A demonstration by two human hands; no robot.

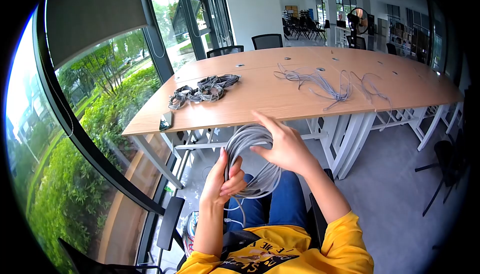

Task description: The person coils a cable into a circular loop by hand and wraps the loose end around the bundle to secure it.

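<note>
Gray cable coil (255,161) above the lap; left hand (225,179) closed around its side, right hand (283,146) partly open at its upper edge. Yellow shirt (280,249): printed lettering, only partly legible.

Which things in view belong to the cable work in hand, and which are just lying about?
In the work: grey coil, left hand, right hand; likely the bundled cables and loose cables on the table.
Just lying about: phone-like slab, fan, chairs.
</note>
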